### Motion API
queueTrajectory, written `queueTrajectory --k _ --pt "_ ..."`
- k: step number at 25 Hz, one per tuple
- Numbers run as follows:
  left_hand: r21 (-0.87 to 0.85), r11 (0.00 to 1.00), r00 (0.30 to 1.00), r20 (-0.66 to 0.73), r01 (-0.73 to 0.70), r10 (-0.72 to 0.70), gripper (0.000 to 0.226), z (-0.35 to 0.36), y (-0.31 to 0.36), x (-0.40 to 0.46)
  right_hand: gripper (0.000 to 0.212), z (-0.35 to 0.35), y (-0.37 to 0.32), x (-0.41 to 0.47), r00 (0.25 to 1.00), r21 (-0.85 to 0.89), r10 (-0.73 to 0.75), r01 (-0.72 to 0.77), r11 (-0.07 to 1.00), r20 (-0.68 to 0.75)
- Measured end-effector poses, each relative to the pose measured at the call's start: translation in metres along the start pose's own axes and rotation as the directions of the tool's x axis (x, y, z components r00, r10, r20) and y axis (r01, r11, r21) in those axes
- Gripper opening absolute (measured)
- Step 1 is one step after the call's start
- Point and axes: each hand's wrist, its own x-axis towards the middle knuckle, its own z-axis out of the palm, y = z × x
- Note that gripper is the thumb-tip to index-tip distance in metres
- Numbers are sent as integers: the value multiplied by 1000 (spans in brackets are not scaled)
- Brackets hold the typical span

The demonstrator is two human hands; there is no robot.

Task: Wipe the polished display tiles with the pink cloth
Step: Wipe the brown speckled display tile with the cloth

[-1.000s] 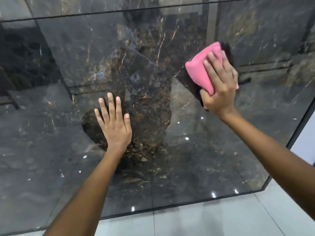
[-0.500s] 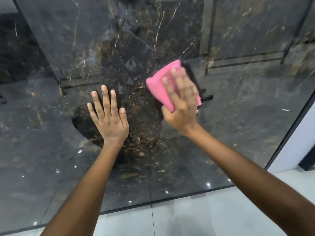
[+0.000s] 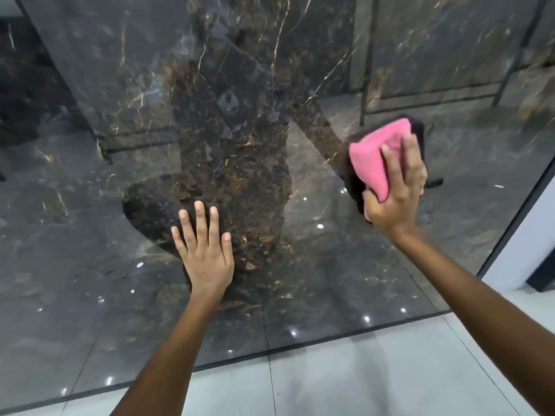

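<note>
Starting nearest, pale grey matte floor tiles (image 3: 345, 382) are seen along the bottom, and both forearms are stretched out over them toward a large dark polished marble-look display tile (image 3: 75, 265) with gold and white veining, which stands leaning behind the floor's edge. The left hand (image 3: 205, 250) is laid flat on the glossy face low at centre, fingers straight and spread; nothing is held in it, so its grip is released and it seems to serve as a brace. Farther up and to the right, the folded pink microfibre cloth (image 3: 375, 157) is pressed against the tile's right part by the right hand (image 3: 399, 187), whose fingers are curled over the pad, a grip closed on the cloth.

The wiping stroke is judged to be under way. It is best done with the cloth kept flat and folded, pressure kept even, and passes overlapped so that no streak is left on the mirror finish; the braced palm is likely to leave a print, so that patch should be wiped last. Beyond, further dark veined panels (image 3: 450, 49) are made out, partly as reflections, with bright light spots mirrored in the gloss.

No brand, label or writing can be read anywhere.
</note>
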Motion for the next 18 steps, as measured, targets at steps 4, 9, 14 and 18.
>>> queueTrajectory --k 4,9,14,18 --pt "2 999 999 14 -36 36 56 7 -9 -14 96 21 -25 -147 889 -143 -255 329 933 380" --pt "-21 999 999 25 -33 34 55 14 -10 -29 59 30 -52 -61 923 -12 -358 363 932 143" --pt "-37 999 999 37 -39 40 55 28 -14 -67 75 74 -105 -111 901 25 -414 414 910 127" --pt "-41 998 997 50 -56 58 55 31 -21 -83 108 62 -71 -232 280 252 -747 821 512 604"
